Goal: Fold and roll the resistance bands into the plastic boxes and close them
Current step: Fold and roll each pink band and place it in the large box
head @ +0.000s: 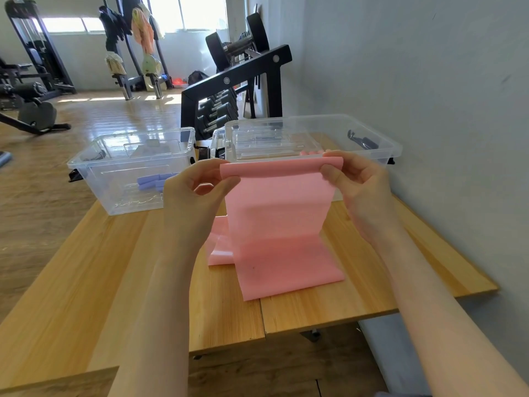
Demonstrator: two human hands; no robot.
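Observation:
A pink resistance band point(279, 222) is held up by its top edge above the wooden table point(114, 267), its lower part lying on the tabletop. My left hand point(197, 193) pinches the band's top left corner and my right hand point(360, 184) pinches the top right corner. An open clear plastic box point(94, 167) stands at the back left with a rolled purple band point(153, 181) inside. A second clear box point(372, 141) sits behind the pink band, with clear lids point(266, 144) resting in or on it.
A grey wall point(429, 81) runs close along the table's right side. A black dumbbell rack point(229, 90) stands behind the boxes. Gym machines and a wooden floor lie to the left. The tabletop has a seam point(262, 316) between two boards near the front.

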